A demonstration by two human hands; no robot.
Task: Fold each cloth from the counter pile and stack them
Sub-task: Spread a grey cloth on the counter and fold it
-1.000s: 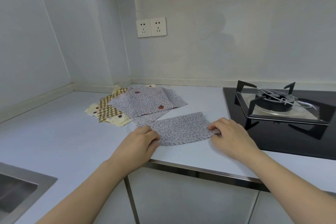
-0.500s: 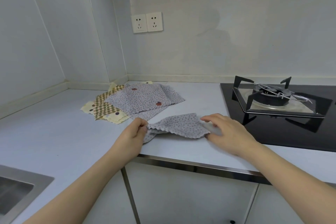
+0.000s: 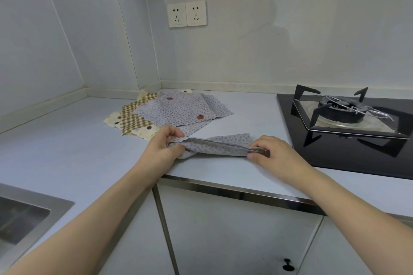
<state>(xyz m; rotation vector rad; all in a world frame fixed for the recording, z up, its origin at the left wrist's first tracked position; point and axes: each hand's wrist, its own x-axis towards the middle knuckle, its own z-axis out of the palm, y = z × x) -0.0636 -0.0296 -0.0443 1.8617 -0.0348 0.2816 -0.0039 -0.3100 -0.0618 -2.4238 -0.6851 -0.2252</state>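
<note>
cloth point(image 3: 220, 146): soft grey fabric with small dark dots and a scalloped edge, bunched into a long narrow fold on the smooth pale table point(image 3: 67, 140) near its front edge. left hand point(image 3: 163, 149) pinches the left end, thumb and fingers curled round it. right hand point(image 3: 274, 154) grips the right end. pile point(image 3: 169, 111) of flat dotted and checked cloths lies just behind; black glass hob point(image 3: 348, 140) sits right.
</note>
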